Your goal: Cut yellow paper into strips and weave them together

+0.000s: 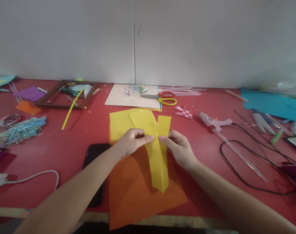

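Between both hands is a creased yellow paper strip (158, 165), its folded lower end hanging toward me. My left hand (134, 141) pinches its left edge between thumb and fingers. On the other edge, my right hand (178, 146) grips the paper with its thumb on top, close to the left thumb. Behind the strip lies another yellow sheet (118, 122). Underneath is a large orange sheet (130, 195). A black phone (96, 175) rests beside the orange sheet, partly covered by my left forearm.
Scissors (162, 97) lie on cream paper (116, 96) at the back. A pink glue gun (215, 123) with a black cord sits right, near a pink checkered woven piece (185, 112). A wooden frame (52, 105) holding small tools, and blue shredded strips (23, 130), are left.
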Action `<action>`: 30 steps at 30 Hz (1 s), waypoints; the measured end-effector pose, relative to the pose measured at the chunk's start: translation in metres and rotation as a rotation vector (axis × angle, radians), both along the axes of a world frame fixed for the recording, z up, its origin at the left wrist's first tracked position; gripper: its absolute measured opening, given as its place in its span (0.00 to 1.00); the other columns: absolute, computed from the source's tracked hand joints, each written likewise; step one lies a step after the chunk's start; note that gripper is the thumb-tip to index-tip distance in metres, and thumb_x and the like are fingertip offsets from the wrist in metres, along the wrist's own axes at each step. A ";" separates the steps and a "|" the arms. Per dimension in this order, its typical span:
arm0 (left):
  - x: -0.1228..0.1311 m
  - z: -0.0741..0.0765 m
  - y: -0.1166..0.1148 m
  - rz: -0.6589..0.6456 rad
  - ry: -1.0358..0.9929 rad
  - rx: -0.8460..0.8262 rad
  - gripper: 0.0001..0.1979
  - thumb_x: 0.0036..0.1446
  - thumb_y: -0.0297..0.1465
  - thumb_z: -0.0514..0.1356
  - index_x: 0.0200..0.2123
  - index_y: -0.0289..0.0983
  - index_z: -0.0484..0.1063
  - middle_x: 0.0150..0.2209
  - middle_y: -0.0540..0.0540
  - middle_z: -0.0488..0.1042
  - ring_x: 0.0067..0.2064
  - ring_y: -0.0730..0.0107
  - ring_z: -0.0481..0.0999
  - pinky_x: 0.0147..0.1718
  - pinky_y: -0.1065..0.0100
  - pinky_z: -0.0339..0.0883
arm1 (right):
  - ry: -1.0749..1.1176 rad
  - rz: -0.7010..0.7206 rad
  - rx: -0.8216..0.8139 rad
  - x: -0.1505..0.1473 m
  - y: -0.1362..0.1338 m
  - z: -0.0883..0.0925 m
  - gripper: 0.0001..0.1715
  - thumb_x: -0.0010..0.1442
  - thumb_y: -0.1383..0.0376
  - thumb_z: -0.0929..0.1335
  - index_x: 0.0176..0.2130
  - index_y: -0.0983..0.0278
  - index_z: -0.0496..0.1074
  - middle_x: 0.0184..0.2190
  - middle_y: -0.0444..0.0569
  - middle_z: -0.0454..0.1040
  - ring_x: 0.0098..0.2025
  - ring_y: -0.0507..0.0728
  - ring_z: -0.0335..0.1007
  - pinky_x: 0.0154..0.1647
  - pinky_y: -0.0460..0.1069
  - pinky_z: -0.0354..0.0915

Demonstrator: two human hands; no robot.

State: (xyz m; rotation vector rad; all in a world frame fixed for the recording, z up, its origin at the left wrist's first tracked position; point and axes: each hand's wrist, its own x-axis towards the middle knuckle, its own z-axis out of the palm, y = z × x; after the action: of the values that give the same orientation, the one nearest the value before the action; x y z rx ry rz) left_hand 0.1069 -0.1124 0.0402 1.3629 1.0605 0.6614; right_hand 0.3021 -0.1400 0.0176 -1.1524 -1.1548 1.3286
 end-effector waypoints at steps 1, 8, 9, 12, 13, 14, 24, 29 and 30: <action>0.000 0.000 0.000 0.001 0.000 0.000 0.19 0.52 0.47 0.65 0.31 0.36 0.76 0.29 0.47 0.75 0.33 0.65 0.73 0.33 0.65 0.65 | -0.003 -0.001 0.003 0.000 0.000 0.000 0.17 0.53 0.54 0.74 0.25 0.62 0.69 0.20 0.40 0.66 0.20 0.48 0.54 0.21 0.46 0.54; 0.000 0.000 -0.001 0.008 -0.009 0.008 0.20 0.51 0.48 0.64 0.30 0.35 0.75 0.26 0.49 0.71 0.28 0.71 0.67 0.29 0.67 0.60 | 0.013 0.007 0.014 0.000 0.001 -0.001 0.17 0.54 0.54 0.74 0.25 0.61 0.69 0.19 0.39 0.64 0.20 0.48 0.51 0.21 0.46 0.53; 0.001 0.000 -0.001 0.015 0.001 0.013 0.20 0.51 0.48 0.64 0.29 0.35 0.75 0.24 0.50 0.70 0.27 0.72 0.66 0.28 0.68 0.58 | 0.010 0.006 0.013 0.000 0.000 0.000 0.17 0.54 0.54 0.74 0.25 0.61 0.69 0.19 0.39 0.64 0.20 0.48 0.52 0.21 0.46 0.53; 0.001 0.000 0.000 0.028 0.026 0.026 0.21 0.51 0.49 0.64 0.26 0.35 0.73 0.21 0.52 0.65 0.24 0.74 0.61 0.25 0.69 0.53 | 0.002 0.001 0.015 0.000 0.000 0.000 0.17 0.54 0.54 0.74 0.26 0.61 0.70 0.20 0.40 0.67 0.21 0.49 0.55 0.22 0.46 0.56; 0.001 0.000 0.000 0.031 0.031 0.027 0.21 0.51 0.49 0.65 0.25 0.35 0.72 0.21 0.53 0.63 0.24 0.75 0.60 0.25 0.69 0.52 | -0.001 0.001 0.014 0.000 0.000 -0.001 0.16 0.54 0.54 0.74 0.26 0.61 0.70 0.21 0.40 0.68 0.21 0.49 0.57 0.23 0.47 0.58; 0.000 0.000 0.000 0.033 0.033 0.024 0.21 0.51 0.49 0.65 0.25 0.35 0.72 0.20 0.53 0.63 0.23 0.75 0.59 0.24 0.69 0.51 | 0.000 0.000 0.013 0.000 0.000 -0.001 0.16 0.54 0.54 0.74 0.26 0.61 0.71 0.22 0.41 0.69 0.23 0.50 0.59 0.25 0.47 0.60; -0.001 0.001 -0.002 0.047 0.071 0.026 0.26 0.53 0.50 0.63 0.20 0.37 0.58 0.20 0.56 0.52 0.23 0.78 0.52 0.24 0.69 0.45 | 0.003 -0.030 -0.017 0.000 0.000 -0.004 0.19 0.53 0.52 0.74 0.26 0.61 0.69 0.20 0.40 0.66 0.22 0.50 0.59 0.25 0.47 0.59; -0.001 0.002 -0.001 0.009 0.103 0.038 0.25 0.48 0.44 0.68 0.19 0.37 0.57 0.21 0.56 0.53 0.25 0.77 0.52 0.25 0.69 0.46 | -0.009 -0.044 -0.025 0.002 0.001 -0.005 0.18 0.53 0.52 0.74 0.27 0.62 0.70 0.21 0.40 0.67 0.22 0.49 0.57 0.22 0.46 0.57; -0.001 0.002 -0.001 0.016 0.113 0.040 0.24 0.48 0.44 0.68 0.19 0.37 0.57 0.21 0.56 0.52 0.25 0.76 0.52 0.25 0.69 0.46 | -0.011 -0.034 -0.028 0.002 0.001 -0.005 0.17 0.54 0.52 0.74 0.28 0.62 0.71 0.21 0.40 0.68 0.21 0.49 0.57 0.22 0.46 0.57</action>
State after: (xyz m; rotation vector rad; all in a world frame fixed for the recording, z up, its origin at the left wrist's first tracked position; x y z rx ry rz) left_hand 0.1061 -0.1137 0.0421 1.4415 1.1542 0.6265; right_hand 0.3040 -0.1388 0.0128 -1.1964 -1.1233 1.3179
